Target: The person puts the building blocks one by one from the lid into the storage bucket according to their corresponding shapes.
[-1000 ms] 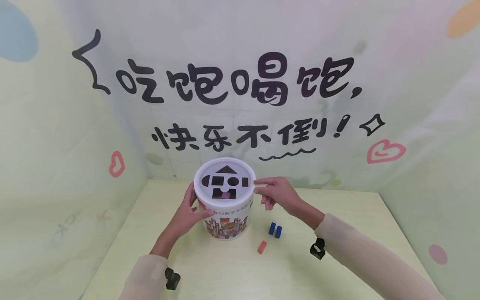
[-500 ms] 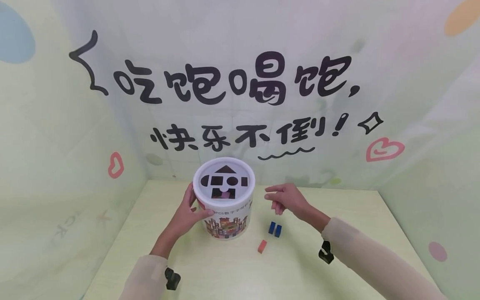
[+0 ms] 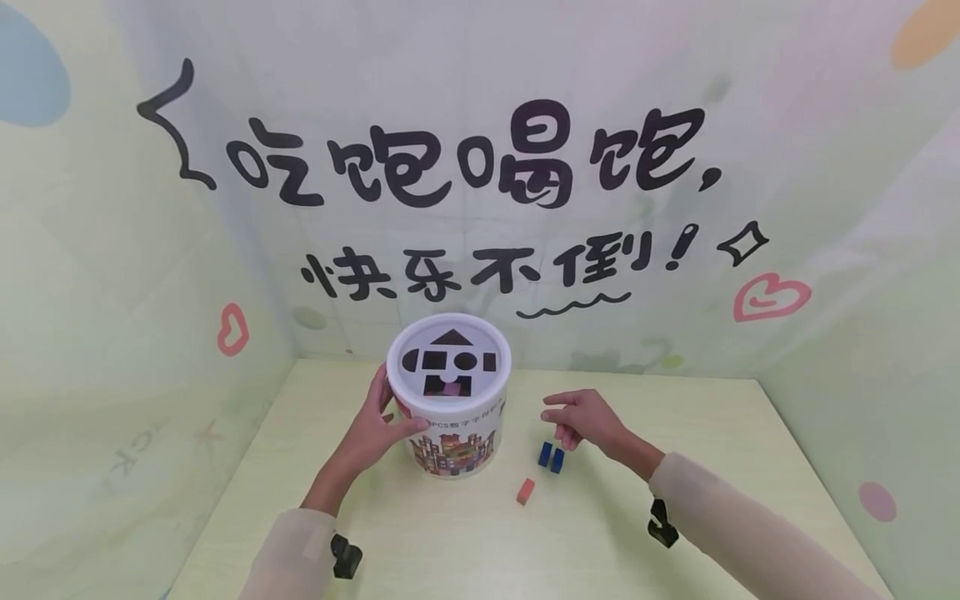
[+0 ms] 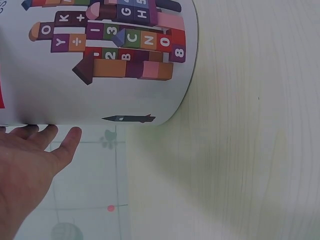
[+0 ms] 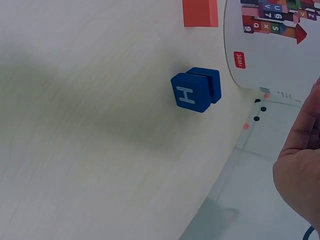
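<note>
A white bucket [image 3: 454,433] printed with colourful blocks stands upright on the table, its lid [image 3: 480,388] cut with shaped holes. My left hand [image 3: 369,433] holds the bucket's left side, thumb across the front; fingertips meet its wall in the left wrist view. To the bucket's right hovers my right hand [image 3: 588,419], holding nothing, index finger and thumb stretched out and other fingers loosely bent. Just below it stand two small blue blocks [image 3: 551,457] side by side, one marked H in the right wrist view. Nearer lies an orange-red block [image 3: 525,491]. A pinkish piece [image 3: 452,389] shows through a lid hole.
The pale wooden table [image 3: 480,550] carries all of these. Behind it and at both sides hang fabric walls [image 3: 465,75] with black lettering and coloured prints. Each sleeve has a black wrist device [image 3: 662,523] near the cuff.
My right hand has left the bucket's rim and moved right and down toward the blue blocks. The left hand and the bucket have stayed in place.
</note>
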A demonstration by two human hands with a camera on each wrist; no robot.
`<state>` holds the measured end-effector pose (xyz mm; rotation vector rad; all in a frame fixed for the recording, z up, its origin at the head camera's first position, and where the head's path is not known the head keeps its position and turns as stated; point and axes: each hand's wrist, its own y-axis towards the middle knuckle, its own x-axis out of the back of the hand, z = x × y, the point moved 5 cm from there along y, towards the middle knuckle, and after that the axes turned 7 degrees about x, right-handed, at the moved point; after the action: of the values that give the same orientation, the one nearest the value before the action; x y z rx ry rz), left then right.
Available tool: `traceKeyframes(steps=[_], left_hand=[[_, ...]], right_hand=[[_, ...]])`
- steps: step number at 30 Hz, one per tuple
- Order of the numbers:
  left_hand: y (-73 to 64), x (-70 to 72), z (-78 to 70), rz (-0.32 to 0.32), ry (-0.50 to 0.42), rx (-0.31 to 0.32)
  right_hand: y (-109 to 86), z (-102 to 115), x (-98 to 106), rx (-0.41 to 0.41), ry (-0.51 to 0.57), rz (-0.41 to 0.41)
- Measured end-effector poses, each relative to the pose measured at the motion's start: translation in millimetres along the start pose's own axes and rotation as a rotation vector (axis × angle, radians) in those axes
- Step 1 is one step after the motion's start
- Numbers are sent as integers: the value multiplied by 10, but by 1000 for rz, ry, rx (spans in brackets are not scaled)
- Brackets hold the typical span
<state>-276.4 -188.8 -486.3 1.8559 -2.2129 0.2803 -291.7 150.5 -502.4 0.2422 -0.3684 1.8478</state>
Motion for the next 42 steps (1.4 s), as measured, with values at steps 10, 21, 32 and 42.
traceKeyframes(steps=[10,21,32,42], left_hand=[[-1,3,10,2,-3,-5],[8,4,12,1,3,-6],[5,2,15,-2,2,-11],[23,-1,28,4,2,-15]], right_hand=[[-98,-313,-17,-32,33,-2],[-189,-556,-80,-68,8,4],[-244,-709,-198,-90,-24,14],[-302,-837,-268,-125,-46,-7]])
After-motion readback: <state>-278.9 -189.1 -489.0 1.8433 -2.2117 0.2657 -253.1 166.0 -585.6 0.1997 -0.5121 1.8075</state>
